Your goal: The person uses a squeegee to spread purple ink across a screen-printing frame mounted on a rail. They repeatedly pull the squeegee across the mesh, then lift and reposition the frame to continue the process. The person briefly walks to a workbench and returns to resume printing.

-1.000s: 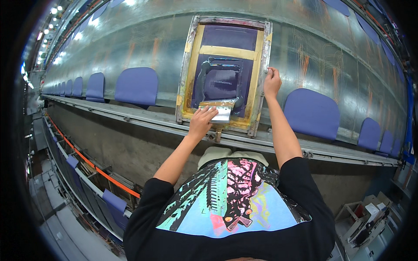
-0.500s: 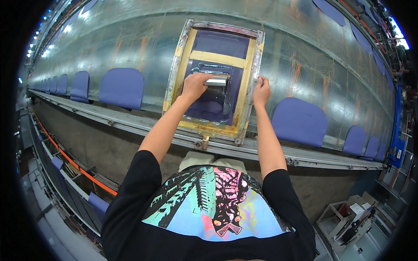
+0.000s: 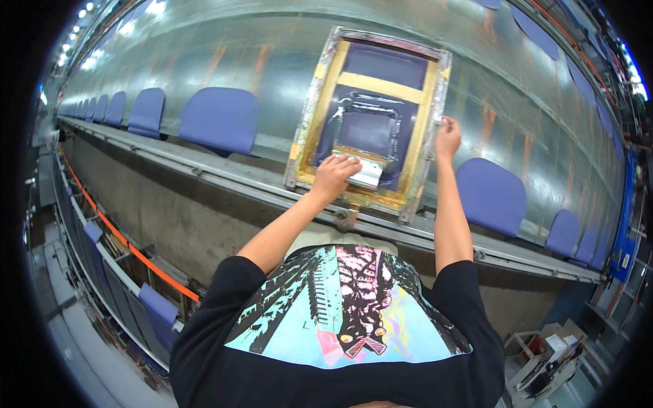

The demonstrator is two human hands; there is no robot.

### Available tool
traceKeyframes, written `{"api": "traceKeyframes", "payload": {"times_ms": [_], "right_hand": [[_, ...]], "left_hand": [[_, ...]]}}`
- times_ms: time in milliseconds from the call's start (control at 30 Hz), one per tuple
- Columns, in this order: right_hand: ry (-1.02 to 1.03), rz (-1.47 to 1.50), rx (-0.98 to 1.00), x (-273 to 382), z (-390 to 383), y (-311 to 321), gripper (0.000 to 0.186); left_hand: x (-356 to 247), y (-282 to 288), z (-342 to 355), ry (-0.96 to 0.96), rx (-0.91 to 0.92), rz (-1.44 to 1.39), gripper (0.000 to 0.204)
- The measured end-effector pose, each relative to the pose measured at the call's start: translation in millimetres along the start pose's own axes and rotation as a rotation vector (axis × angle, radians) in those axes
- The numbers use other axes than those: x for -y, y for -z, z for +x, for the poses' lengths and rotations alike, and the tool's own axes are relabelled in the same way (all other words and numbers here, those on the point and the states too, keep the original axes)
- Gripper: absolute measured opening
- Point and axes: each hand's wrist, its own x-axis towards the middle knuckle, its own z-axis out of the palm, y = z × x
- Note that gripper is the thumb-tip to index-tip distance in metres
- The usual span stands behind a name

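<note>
Across the long metal desk (image 3: 292, 54): a screen frame (image 3: 315, 102) lies before you at a slight slant, its near end over the metal rail (image 3: 238, 183) that follows the front edge.
Left grip (image 3: 333, 175): closed on the squeegee (image 3: 368, 174), your fingers laid over the left part of its silvery holder.
Squeegee: inside the frame, crosswise near its lower end, resting on the dark purple mesh (image 3: 367, 127).
Right grip (image 3: 447, 139): fingers drawn together at the frame's right side; from this wide, bent view you cannot tell whether they pinch it or merely rest against it.
Mesh: split in two by a yellow tape band (image 3: 381, 90), with more yellow along the inner edges; a glossy, wet-looking outline rings a squarish patch just beyond your squeegee.
Purple panels: a rounded one (image 3: 219, 120) sits left of your frame, with smaller-looking ones trailing off beyond it; another (image 3: 491, 197) sits to the right, below your right grip, with more past it.
Your front: a black T-shirt (image 3: 340, 381) with a bright pink, teal and blue print.
Lower left: an orange strip (image 3: 136, 257) runs beside a second row of purple pieces (image 3: 158, 306).
Lower right: a pale cart (image 3: 524, 370) carries boxes and papers.
</note>
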Motion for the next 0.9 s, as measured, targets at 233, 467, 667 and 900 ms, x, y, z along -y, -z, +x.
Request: {"api": "traceKeyframes", "payload": {"times_ms": [233,467,667,900], "right_hand": [[-0.034,-0.027,-0.038,96,-6,1,0.020],[-0.063,0.024,0.081,179,-21,-62,0.020],[-0.110,0.054,0.129,210,-26,-77,0.019],[-0.072,-0.004,0.090,175,-33,-65,0.020]], "left_hand": [[7,69,4,0.081,0.042,-0.098,0.061],[66,164,18,0.202,0.062,-0.072,0.056],[85,171,13,0.175,0.007,-0.022,0.056],[61,168,-37,0.062,0.096,-0.003,0.055]]}}
